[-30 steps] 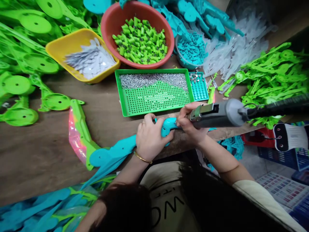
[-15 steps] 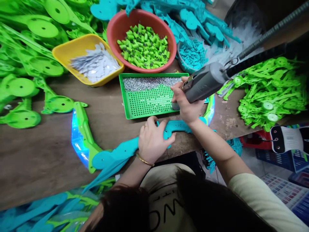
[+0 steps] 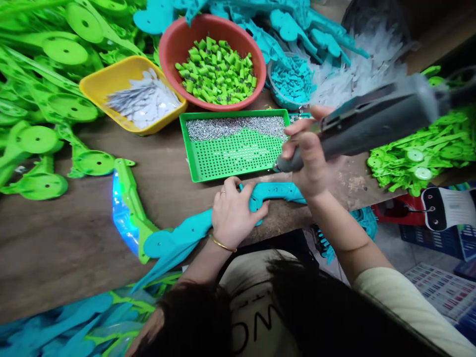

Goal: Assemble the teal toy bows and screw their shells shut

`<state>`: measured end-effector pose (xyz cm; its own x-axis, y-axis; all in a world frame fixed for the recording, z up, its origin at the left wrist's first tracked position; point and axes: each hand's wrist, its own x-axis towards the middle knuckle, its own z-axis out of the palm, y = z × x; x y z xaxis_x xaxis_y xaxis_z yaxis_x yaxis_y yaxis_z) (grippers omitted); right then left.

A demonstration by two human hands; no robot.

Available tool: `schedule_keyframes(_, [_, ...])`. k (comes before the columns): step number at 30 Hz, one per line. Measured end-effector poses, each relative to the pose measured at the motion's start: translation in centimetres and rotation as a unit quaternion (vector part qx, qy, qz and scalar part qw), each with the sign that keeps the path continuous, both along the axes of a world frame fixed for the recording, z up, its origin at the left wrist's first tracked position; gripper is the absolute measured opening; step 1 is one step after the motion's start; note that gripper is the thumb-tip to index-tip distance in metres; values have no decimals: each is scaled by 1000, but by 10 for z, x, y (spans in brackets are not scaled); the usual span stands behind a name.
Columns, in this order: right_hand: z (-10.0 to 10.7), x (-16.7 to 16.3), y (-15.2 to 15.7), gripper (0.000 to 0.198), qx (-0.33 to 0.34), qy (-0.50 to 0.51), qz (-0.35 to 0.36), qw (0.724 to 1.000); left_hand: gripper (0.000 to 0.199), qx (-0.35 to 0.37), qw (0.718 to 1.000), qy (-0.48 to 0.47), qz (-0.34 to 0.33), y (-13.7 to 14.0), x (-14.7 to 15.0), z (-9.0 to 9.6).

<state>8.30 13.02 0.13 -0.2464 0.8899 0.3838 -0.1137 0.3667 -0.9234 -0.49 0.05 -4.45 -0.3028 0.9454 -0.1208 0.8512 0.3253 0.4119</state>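
My left hand (image 3: 236,210) grips a toy bow (image 3: 191,228) near its middle, pressing it on the table. The bow has a turquoise body and a green limb (image 3: 132,210) at its left end with a clear, blue-lit part. My right hand (image 3: 312,161) is wrapped round a grey electric screwdriver (image 3: 372,119), which slants down to the left. Its tip is close to the lower right corner of a green perforated tray (image 3: 208,174). Silver screws (image 3: 238,128) lie along the tray's far side. The bow's right end is hidden behind my right hand and forearm.
A yellow tray (image 3: 92,94) of pale flat pieces and a red bowl (image 3: 167,59) of small green parts stand behind. A round tub (image 3: 275,91) holds turquoise bits. Green parts (image 3: 67,49) pile up at left, more green pieces (image 3: 427,153) at right.
My right hand has moved right with the screwdriver, away from the middle of the bow, and the screwdriver lies flatter. My left hand keeps its grip on the bow.
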Motion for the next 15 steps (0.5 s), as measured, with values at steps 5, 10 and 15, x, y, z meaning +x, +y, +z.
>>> schedule_keyframes(5, [-2, 29, -22, 31, 37, 11, 49, 998, 49, -8, 1000, -2, 4, 1, -1, 2])
schedule_keyframes(10, [-22, 34, -28, 33, 29, 44, 69, 996, 51, -4, 1000, -1, 8, 2, 1, 1])
schedule_keyframes(15, [-39, 39, -24, 38, 10, -30, 71, 997, 51, -5, 1000, 7, 9, 1, 1, -1])
